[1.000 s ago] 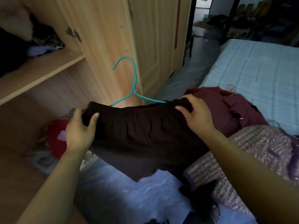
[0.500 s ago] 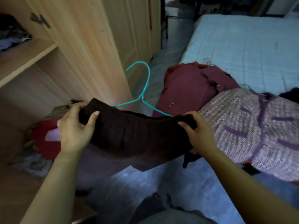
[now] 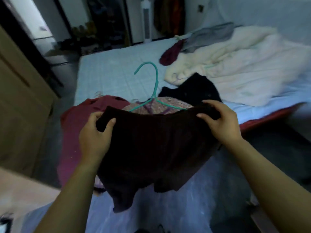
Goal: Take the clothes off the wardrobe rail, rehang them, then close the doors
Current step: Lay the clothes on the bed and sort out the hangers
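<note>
A dark brown garment (image 3: 151, 148) hangs on a teal hanger (image 3: 155, 84), held up in front of me over the bed's near corner. My left hand (image 3: 94, 135) grips its left top edge, thumb over the fabric. My right hand (image 3: 222, 123) grips the right top edge. The hanger's hook points up and left. Behind the garment on the bed lie a maroon garment (image 3: 80, 118), a pink-and-purple knit (image 3: 161, 105) and a black garment (image 3: 193, 89). The wardrobe door (image 3: 20, 98) shows at the left edge; its rail is out of view.
The bed (image 3: 117, 73) with a pale blue sheet fills the middle. A cream duvet (image 3: 244, 64), a grey garment (image 3: 210, 36) and a dark red cloth (image 3: 170, 54) lie further back. A white tower fan (image 3: 146, 21) stands by the far wall.
The view has swung right from the wardrobe to the bed. Both hands keep their grip on the dark brown garment, which has moved with me over the bed corner.
</note>
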Demonstrator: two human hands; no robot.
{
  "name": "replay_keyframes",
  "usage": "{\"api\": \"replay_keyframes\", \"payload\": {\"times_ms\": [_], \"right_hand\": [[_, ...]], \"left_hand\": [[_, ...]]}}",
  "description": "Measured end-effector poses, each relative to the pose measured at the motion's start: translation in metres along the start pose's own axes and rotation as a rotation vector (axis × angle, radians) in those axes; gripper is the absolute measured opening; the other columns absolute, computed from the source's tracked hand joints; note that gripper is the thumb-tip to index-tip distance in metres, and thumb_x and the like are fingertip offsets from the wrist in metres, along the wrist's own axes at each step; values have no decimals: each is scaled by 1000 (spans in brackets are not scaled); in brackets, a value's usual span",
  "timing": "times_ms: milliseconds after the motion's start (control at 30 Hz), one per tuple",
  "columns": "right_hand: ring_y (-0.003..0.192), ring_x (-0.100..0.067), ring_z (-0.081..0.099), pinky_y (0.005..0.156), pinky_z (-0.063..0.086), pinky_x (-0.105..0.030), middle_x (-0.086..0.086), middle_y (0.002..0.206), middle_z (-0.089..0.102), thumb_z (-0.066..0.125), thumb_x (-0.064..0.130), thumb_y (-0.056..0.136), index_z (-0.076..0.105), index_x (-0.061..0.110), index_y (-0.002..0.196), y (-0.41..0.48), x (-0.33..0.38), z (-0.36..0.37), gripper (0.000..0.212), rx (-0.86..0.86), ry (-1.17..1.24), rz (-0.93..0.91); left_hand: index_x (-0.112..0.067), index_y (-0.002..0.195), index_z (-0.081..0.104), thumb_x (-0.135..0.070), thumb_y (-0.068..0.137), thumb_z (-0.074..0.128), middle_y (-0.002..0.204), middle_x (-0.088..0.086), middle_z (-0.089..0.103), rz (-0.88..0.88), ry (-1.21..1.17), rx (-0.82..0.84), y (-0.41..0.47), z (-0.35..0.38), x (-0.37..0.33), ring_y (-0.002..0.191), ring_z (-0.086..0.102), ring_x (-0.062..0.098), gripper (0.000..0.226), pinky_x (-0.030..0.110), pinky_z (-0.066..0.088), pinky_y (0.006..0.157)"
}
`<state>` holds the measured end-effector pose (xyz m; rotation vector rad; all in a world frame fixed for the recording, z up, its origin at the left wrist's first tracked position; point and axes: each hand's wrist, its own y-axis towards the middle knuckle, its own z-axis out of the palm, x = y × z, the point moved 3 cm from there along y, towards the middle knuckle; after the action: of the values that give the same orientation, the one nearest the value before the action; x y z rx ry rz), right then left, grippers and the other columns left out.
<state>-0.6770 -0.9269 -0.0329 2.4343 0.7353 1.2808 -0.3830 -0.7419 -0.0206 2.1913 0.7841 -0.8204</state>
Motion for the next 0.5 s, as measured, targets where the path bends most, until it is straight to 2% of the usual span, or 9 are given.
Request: {"api": "replay_keyframes", "payload": {"times_ms": [100,200,267,333,433,500], "right_hand": [[94,4,51,88,32,-1,7,103,61,76,24,76,65,15,111,30,-46,-47,38,-78,-53,49],[98,-6,56,89,35,-5,1,108,66,75,26,77,65,15,111,61,-87,-74,38,-104,-118,83],[100,-9,57,90,33,-2,-2,110,67,75,26,77,65,14,112,89,-112,-89,38,-142,-166,83],[101,-11,57,91,33,-3,-4,111,66,75,25,77,65,14,112,123,-132,-104,38,-194,-201,89],[104,-16,59,94,36,-14,-6,112,67,75,25,77,66,13,112,180,-162,-121,38,-252,-250,83],[104,-13,57,93,35,-9,-6,112,66,75,24,77,66,13,111,218,-179,-130,37,-274,-268,103]], "left_hand": [[-20,106,57,-33,87,64,93,-12,55,44,-84,74,17,60,-49,85,50,8,24,23,33,68],[-29,98,53,-37,86,63,85,-18,55,58,-142,131,38,115,-82,83,52,8,18,24,35,67],[-33,95,50,-40,86,63,80,-23,53,74,-156,160,57,154,-99,80,53,7,17,24,35,64],[-36,95,49,-44,86,61,79,-23,53,84,-178,184,81,193,-118,79,55,7,17,22,37,61],[-36,98,48,-47,87,59,81,-23,53,93,-240,244,124,255,-148,80,55,7,19,23,39,62],[-34,99,48,-48,87,58,84,-19,56,95,-269,285,154,293,-167,83,56,8,21,25,40,65]]}}
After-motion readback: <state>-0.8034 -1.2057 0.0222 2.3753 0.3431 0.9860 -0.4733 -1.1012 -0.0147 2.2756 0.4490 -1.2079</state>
